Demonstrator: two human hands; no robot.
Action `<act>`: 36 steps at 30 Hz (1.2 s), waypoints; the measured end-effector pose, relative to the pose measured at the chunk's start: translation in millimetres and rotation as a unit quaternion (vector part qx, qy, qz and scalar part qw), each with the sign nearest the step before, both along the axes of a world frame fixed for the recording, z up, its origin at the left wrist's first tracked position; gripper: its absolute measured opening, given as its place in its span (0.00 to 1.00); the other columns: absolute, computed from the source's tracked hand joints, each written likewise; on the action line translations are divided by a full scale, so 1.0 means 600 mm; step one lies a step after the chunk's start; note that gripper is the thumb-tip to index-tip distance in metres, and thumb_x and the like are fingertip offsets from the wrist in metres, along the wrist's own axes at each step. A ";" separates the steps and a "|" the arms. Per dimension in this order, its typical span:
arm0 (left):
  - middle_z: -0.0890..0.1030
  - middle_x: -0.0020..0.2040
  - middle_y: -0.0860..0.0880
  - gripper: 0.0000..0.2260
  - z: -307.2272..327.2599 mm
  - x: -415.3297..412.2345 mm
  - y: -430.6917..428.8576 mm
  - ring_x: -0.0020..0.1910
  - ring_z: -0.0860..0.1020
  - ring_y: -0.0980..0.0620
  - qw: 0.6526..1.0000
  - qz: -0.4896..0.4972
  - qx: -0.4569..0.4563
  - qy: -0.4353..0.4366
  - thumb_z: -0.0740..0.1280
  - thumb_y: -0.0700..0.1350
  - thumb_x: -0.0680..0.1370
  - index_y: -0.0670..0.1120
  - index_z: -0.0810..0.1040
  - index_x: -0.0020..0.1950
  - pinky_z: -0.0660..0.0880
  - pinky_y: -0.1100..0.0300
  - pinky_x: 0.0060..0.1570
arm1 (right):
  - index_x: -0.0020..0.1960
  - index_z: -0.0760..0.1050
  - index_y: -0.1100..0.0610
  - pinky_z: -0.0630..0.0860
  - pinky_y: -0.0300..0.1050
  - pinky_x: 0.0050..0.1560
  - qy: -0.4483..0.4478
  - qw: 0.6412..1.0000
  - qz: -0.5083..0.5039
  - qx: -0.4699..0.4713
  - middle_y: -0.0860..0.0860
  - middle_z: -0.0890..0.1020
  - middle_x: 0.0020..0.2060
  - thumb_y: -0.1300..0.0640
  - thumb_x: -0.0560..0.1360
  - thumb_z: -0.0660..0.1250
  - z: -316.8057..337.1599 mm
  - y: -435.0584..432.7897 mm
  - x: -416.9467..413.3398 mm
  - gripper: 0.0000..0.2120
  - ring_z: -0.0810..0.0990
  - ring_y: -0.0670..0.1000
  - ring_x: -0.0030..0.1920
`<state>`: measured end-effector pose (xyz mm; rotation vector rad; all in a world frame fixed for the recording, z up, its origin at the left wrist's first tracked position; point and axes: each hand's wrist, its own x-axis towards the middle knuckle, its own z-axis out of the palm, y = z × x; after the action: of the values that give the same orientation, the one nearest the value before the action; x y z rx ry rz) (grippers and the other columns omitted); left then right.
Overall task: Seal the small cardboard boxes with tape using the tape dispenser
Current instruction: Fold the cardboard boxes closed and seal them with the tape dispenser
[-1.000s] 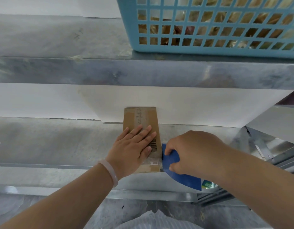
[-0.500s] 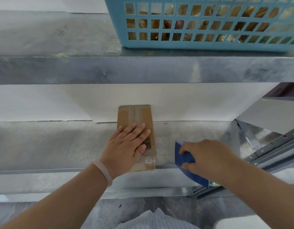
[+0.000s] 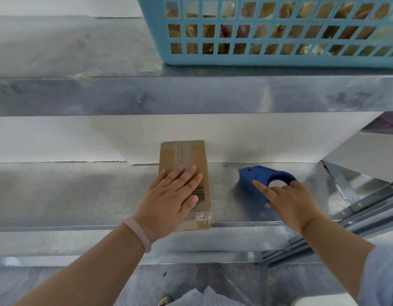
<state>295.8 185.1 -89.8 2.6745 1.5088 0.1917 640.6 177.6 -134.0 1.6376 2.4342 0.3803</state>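
A small flat cardboard box [image 3: 184,155] with a barcode lies lengthwise on the metal shelf [image 3: 80,191], its far end against the white back wall. My left hand [image 3: 171,198] rests flat on its near half, fingers straight. To the right, the blue tape dispenser [image 3: 260,178] sits on the shelf. My right hand [image 3: 288,202] lies over its near side with the fingers extended, the index fingertip touching the blue body; it is not gripping it.
An upper metal shelf [image 3: 191,96] overhangs the work area and carries a light blue plastic basket [image 3: 279,58] holding brown packages. A slanted metal frame [image 3: 357,208] runs along the right. The grey floor lies below.
My right hand carried the dispenser away from the box to the right, set it on the shelf and loosened its grip. The left hand stayed flat on the box.
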 end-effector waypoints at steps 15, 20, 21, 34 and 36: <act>0.67 0.72 0.61 0.18 0.009 -0.011 0.005 0.72 0.56 0.70 0.942 0.025 -0.080 -0.324 0.56 0.56 0.80 0.56 0.72 0.69 0.55 0.59 0.75 | 0.76 0.61 0.54 0.67 0.50 0.68 0.361 0.918 -0.151 0.073 0.52 0.72 0.67 0.48 0.78 0.61 0.030 -0.026 -0.059 0.28 0.69 0.54 0.67; 0.74 0.67 0.58 0.19 0.011 -0.031 -0.008 0.71 0.65 0.64 0.948 0.041 0.019 -0.316 0.58 0.57 0.80 0.51 0.78 0.65 0.58 0.67 0.71 | 0.77 0.57 0.45 0.47 0.32 0.74 0.441 0.897 0.015 -0.024 0.42 0.58 0.76 0.37 0.80 0.47 0.069 -0.057 -0.204 0.27 0.53 0.41 0.76; 0.73 0.68 0.58 0.23 0.005 -0.036 -0.011 0.72 0.63 0.62 0.957 0.022 0.017 -0.288 0.56 0.61 0.80 0.51 0.76 0.67 0.57 0.63 0.72 | 0.77 0.58 0.46 0.47 0.34 0.75 0.421 0.905 0.059 -0.029 0.42 0.58 0.76 0.38 0.81 0.47 0.067 -0.055 -0.222 0.27 0.52 0.42 0.77; 0.55 0.79 0.51 0.37 -0.051 -0.039 -0.027 0.77 0.53 0.56 0.945 0.030 -0.013 -0.326 0.60 0.66 0.76 0.47 0.55 0.78 0.52 0.66 0.74 | 0.79 0.49 0.49 0.53 0.43 0.76 0.483 0.867 0.079 -0.094 0.42 0.50 0.79 0.41 0.82 0.49 0.018 -0.037 -0.249 0.28 0.46 0.45 0.78; 0.54 0.77 0.62 0.39 -0.044 -0.018 -0.047 0.75 0.55 0.64 0.888 0.098 -0.085 -0.442 0.60 0.65 0.76 0.48 0.48 0.79 0.56 0.72 0.69 | 0.79 0.41 0.46 0.50 0.35 0.75 0.588 0.794 0.019 -0.154 0.39 0.46 0.78 0.47 0.83 0.50 0.017 -0.056 -0.271 0.28 0.45 0.42 0.77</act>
<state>284.7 157.1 -116.1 1.8274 1.3472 1.0580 477.8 143.9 -123.8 1.9455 2.9590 -1.3971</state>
